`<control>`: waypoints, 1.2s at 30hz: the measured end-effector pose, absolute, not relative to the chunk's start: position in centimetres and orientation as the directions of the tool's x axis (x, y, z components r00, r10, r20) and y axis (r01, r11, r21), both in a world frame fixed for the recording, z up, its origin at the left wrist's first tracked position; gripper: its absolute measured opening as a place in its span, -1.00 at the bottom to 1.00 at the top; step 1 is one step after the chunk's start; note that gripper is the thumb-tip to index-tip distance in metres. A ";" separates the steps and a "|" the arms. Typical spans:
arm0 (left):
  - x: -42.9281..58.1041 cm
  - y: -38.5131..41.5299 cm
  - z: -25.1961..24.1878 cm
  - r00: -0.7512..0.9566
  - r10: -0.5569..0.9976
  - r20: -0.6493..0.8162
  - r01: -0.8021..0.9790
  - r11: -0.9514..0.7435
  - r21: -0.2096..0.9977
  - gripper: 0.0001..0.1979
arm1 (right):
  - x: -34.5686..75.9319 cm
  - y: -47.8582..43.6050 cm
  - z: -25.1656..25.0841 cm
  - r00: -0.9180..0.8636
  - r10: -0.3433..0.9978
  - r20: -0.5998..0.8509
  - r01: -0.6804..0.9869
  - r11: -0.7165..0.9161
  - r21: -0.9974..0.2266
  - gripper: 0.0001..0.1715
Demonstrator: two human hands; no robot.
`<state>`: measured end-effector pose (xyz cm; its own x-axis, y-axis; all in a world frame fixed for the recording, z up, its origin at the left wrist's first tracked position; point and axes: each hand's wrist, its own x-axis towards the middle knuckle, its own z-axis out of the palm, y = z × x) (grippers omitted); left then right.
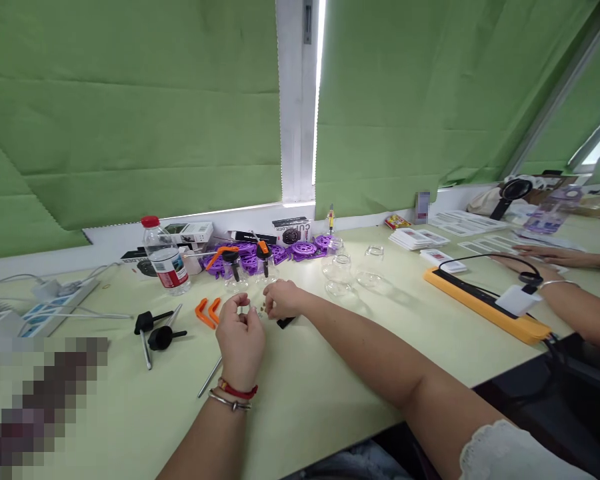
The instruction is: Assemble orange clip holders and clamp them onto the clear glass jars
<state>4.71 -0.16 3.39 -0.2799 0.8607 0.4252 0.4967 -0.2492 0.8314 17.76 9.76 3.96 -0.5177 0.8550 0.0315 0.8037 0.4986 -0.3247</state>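
My left hand (241, 337) is raised over the table with its fingers curled; thumb and forefinger come near each other, and whatever is between them is too small to make out. Just to its right, my right hand (281, 299) reaches down with bent fingers at some tiny parts (262, 309) on the tabletop. Beside that hand lies a small black piece (286, 322). Two orange angled pieces (209, 312) lie left of my left hand. Behind the hands stand glass vessels with black and orange tops (264, 248). A metal rod (210, 377) lies by my left wrist.
Black parts (163, 337) and a red-capped bottle (166, 260) are on the left, near a power strip (55, 308). Purple parts (305, 249) line the back. Clear glass vessels (341, 272) stand right of centre. An orange power strip (485, 307) and another person's hands (545, 256) are at right.
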 end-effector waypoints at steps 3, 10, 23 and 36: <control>5.4 -0.7 3.2 -0.019 0.837 0.547 0.621 -0.419 0.662 -0.79 | 19.7 10.3 4.6 -0.435 0.882 0.180 0.781 0.469 -0.412 -0.88; 7.2 -1.5 2.0 0.490 0.832 0.260 0.706 -0.554 0.442 -0.77 | 23.8 10.8 2.2 -0.299 0.924 0.237 0.732 0.381 -0.565 -0.89; 7.8 -0.8 1.5 0.445 0.890 0.096 0.845 -0.453 0.285 -0.68 | 24.1 10.5 0.4 -0.365 0.905 0.218 0.655 0.416 -0.631 -0.87; 7.7 -0.3 0.8 0.433 0.899 0.064 0.829 -0.425 0.362 -0.53 | 24.0 9.8 1.2 -0.391 0.889 0.238 0.720 0.457 -0.522 -0.83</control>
